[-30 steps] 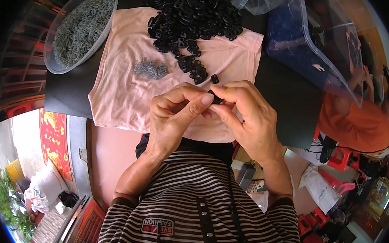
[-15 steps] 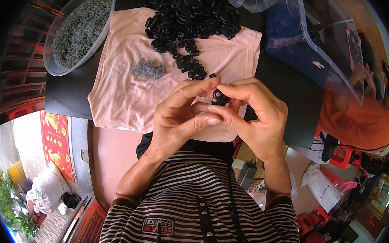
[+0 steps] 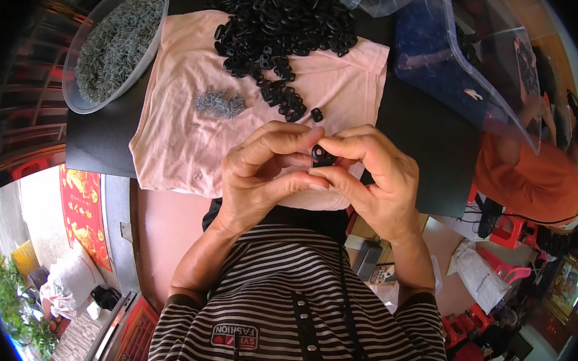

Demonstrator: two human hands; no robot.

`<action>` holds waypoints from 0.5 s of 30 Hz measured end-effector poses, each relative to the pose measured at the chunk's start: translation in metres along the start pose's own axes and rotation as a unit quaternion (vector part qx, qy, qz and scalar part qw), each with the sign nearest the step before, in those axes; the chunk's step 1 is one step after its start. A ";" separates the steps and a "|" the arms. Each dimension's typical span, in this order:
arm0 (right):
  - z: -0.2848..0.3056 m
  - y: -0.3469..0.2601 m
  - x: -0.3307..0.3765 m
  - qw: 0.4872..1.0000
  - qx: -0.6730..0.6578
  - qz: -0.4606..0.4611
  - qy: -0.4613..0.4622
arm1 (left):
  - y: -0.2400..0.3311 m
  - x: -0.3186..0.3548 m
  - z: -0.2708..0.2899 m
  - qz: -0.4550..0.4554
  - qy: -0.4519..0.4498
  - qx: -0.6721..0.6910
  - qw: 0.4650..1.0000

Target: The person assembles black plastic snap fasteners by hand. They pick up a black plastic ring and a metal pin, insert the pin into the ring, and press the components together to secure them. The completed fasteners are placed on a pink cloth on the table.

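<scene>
Between my two hands is a small black plastic part (image 3: 322, 156) with round holes, held above the front of a pink cloth (image 3: 171, 124). My right hand (image 3: 380, 181) pinches it between thumb and forefinger. From the other side, the thumb and forefinger of my left hand (image 3: 256, 168) close in on its left edge. Whether a screw is also in the left fingers is hidden. Just beyond my fingertips a single black part (image 3: 316, 115) lies on the cloth. A small heap of grey screws (image 3: 219, 102) rests farther left.
A large pile of black parts (image 3: 281, 17) covers the cloth's far side. At far left, a clear tub (image 3: 72, 85) holds many grey screws. A blue-and-clear plastic bin (image 3: 420, 62) stands at far right on the dark table (image 3: 432, 171). Beyond it sits a person in orange (image 3: 524, 172).
Both hands have shifted slightly toward me and left with the black part, which is turned a little. The single loose part on the cloth has come into fuller view.
</scene>
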State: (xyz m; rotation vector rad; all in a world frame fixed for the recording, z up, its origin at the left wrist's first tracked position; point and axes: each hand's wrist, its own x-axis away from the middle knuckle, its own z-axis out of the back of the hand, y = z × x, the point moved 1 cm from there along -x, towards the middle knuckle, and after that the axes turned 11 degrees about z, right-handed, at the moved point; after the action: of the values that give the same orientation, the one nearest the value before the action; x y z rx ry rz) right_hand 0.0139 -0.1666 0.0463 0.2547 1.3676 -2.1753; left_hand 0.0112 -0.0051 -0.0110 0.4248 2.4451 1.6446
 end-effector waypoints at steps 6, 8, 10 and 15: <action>0.000 0.002 0.002 1.000 -0.010 0.006 0.002 | 0.001 -0.001 0.001 -0.028 0.002 -0.045 0.999; 0.000 0.003 0.004 1.000 0.007 0.021 -0.005 | 0.002 -0.001 0.001 -0.027 0.003 -0.054 0.998; 0.000 0.004 0.007 1.000 -0.005 0.022 -0.008 | -0.001 -0.002 0.006 -0.063 -0.028 -0.088 0.994; 0.001 0.001 0.005 0.999 -0.017 0.016 0.025 | 0.003 -0.002 -0.006 -0.005 -0.021 0.042 0.999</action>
State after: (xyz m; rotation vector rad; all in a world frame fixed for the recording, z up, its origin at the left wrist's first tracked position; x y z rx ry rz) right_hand 0.0105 -0.1694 0.0441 0.3188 1.4180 -2.1304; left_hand 0.0116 -0.0095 -0.0062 0.4536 2.4886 1.5185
